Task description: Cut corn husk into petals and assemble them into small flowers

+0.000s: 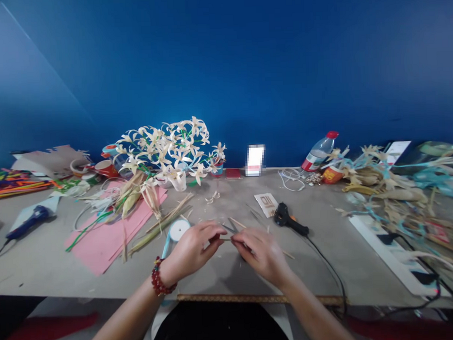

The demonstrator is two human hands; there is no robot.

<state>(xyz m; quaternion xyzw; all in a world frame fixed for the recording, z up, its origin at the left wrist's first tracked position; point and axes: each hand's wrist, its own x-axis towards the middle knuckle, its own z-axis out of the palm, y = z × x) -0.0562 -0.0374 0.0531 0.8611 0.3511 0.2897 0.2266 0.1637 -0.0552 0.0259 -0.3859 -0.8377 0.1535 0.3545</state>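
Note:
My left hand (197, 248), with a red bead bracelet at the wrist, is closed in a pinch on one end of a thin tan strip (226, 240). My right hand (262, 253) pinches the strip's other end, so it spans the small gap between my fingertips above the table. Beside my left hand lies a white roll of light blue ribbon or tape (180, 230). Just beyond my fingertips are a thin wooden stick (236, 222) and slim dark metal tools, partly hidden. A black hot glue gun (290, 220) rests right of my right hand.
At the back left stand pale husk flowers (181, 147). Pink paper (97, 244) and dried corn husks (150, 237) lie left, with a blue glue gun (33, 221) farther out. A power strip (393, 263), cords, bottle (320, 152) and more husks (398, 193) occupy the right.

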